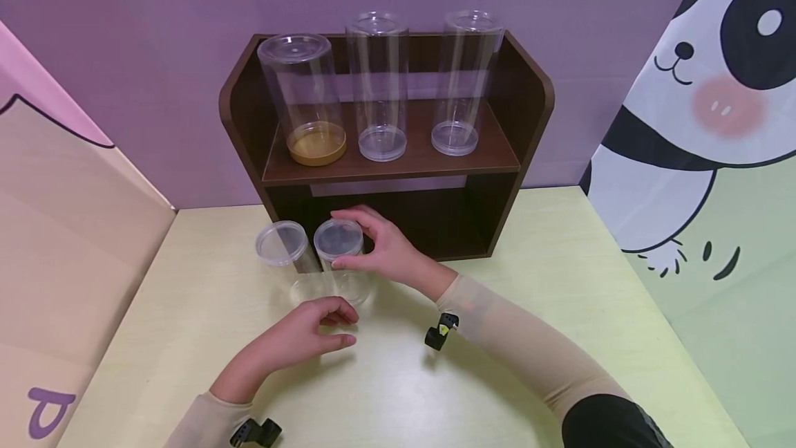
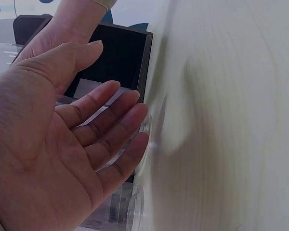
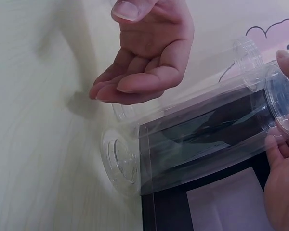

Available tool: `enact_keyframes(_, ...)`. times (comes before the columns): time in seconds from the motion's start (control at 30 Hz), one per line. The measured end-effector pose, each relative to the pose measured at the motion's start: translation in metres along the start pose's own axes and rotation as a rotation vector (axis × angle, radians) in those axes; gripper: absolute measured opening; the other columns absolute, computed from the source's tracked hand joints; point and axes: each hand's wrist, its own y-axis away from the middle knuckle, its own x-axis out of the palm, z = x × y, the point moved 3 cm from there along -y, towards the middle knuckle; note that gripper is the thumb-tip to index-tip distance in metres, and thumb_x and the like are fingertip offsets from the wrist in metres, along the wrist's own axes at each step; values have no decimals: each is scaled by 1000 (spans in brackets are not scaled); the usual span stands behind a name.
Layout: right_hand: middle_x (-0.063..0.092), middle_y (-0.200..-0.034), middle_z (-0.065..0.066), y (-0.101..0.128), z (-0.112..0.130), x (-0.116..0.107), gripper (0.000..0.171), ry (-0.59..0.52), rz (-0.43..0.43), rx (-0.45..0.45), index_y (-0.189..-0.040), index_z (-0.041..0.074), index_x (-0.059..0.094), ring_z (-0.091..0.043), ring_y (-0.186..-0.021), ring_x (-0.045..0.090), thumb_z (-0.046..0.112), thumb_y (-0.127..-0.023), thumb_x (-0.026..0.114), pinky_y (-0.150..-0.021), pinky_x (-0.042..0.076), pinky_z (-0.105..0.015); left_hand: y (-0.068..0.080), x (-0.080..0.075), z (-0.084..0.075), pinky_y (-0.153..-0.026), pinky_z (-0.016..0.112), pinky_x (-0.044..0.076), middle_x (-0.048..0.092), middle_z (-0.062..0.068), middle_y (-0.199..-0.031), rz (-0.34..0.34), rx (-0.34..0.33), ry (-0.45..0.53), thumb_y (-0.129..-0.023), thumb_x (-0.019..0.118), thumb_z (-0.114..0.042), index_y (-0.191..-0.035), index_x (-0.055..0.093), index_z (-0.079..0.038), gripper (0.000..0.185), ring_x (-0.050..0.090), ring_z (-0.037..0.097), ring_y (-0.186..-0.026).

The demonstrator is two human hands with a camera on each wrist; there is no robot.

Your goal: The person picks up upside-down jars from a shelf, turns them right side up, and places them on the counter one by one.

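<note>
The right hand [image 1: 379,244] holds its grip round the lid end of a clear jar [image 1: 338,258] standing on the table [image 1: 560,310] at centre frame, thumb and fingers curled about the rim; a second clear jar [image 1: 282,254] stands just beside it to the left, the two nearly touching. The left hand [image 1: 311,330] hovers below them in the frame, fingers loosely curled, gripping nothing, near the jar bases.

To handle this well, I judge the held jar should stay upright and come away from its neighbour without knocking it; the plastic looks light and tall, so tipping seems a risk; the free hand could steady the second jar.

The table is pale yellow-green wood grain; behind the jars stands a dark brown shelf [image 1: 385,164] carrying three tall clear jars, the leftmost [image 1: 305,99] with a brownish base; a purple wall lies behind, a panda panel [image 1: 715,88] at right, a pink-and-tan panel at left.
</note>
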Motion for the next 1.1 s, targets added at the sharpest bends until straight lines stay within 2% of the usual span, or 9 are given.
enact_keyframes(0.2,62,-144,-8,1,-1,-1,74,-13,-7,15,-152,0,61,-14,-127,64,-1,-86,95,-119,50,-33,-1,1,0,-107,51,60,74,6,-120,11,4,7,-101,84,-28,-124,72,-6,34,73,29,-116)
enact_keyframes(0.3,63,-147,-7,3,-2,-2,76,-10,-8,37,-153,3,60,-14,-128,65,0,-86,95,-117,51,-33,-3,2,0,-107,51,60,74,6,-120,14,11,13,-101,84,-28,-124,72,-6,34,73,30,-116)
enact_keyframes(0.43,61,-157,-7,5,-2,-4,83,0,2,48,-158,6,55,-16,-136,62,0,-85,95,-120,48,-34,-4,3,-1,-107,51,60,74,5,-120,15,12,9,-101,84,-29,-124,72,-6,34,73,29,-117)
enact_keyframes(0.57,60,-158,-10,10,-1,-10,85,22,-2,7,-158,4,52,-20,-140,60,-1,-85,95,-123,46,-35,-4,4,-2,-107,51,59,74,4,-120,14,9,-3,-100,84,-29,-124,73,-7,34,73,29,-117)
enact_keyframes(0.8,63,-149,-14,31,3,-38,64,94,-46,-39,-150,3,59,-28,-138,60,1,-93,88,-119,50,-40,-4,7,-7,-107,50,59,75,5,-119,19,16,8,-100,85,-28,-123,73,-7,34,73,29,-116)
enact_keyframes(0.97,68,-138,-17,54,4,-68,49,164,-150,-30,-141,0,65,-34,-129,64,2,-97,85,-111,55,-45,-5,10,-11,-107,51,59,75,4,-118,29,14,13,-100,85,-28,-123,73,-7,33,73,29,-117)
enact_keyframes(1.1,71,-131,-13,74,5,-95,40,230,-235,3,-134,1,69,-30,-122,66,3,-98,84,-106,57,-39,-6,12,-11,-108,49,59,75,3,-118,34,10,11,-100,84,-27,-124,73,-8,33,73,29,-117)
